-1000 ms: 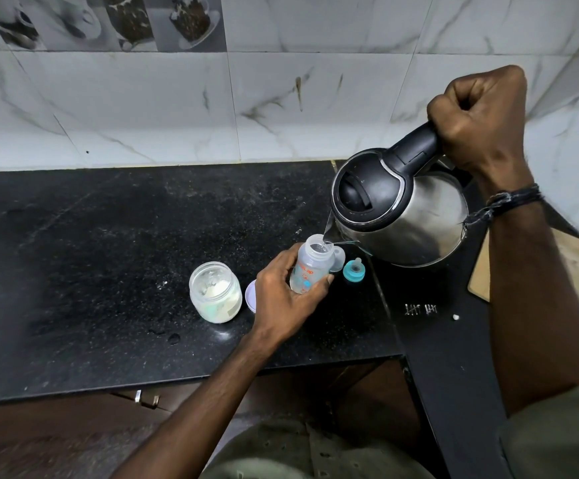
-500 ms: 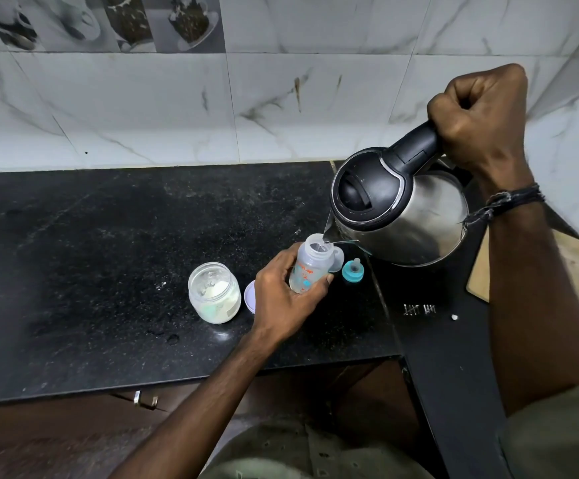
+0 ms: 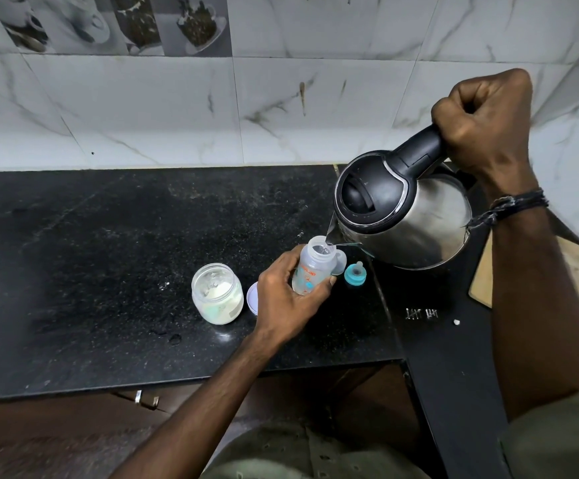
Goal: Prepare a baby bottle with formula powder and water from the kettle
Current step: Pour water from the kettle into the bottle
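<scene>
— What's on the counter (image 3: pixel 73 271), from the left?

— I see the open formula jar (image 3: pixel 217 294), its lid (image 3: pixel 252 299) beside it, then my left hand (image 3: pixel 288 299) wrapped round the baby bottle (image 3: pixel 312 271), standing on the counter.

— And the right?

— The teal teat (image 3: pixel 355 274), then my right hand (image 3: pixel 485 133) fisted on the tilted kettle (image 3: pixel 402 209), spout over the bottle's mouth. Filling step, I'd say; next I must level the kettle before it overflows.

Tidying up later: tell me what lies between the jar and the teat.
In the head view, between the jar and the teat: a white lid, then the left hand gripping the bottle.
</scene>
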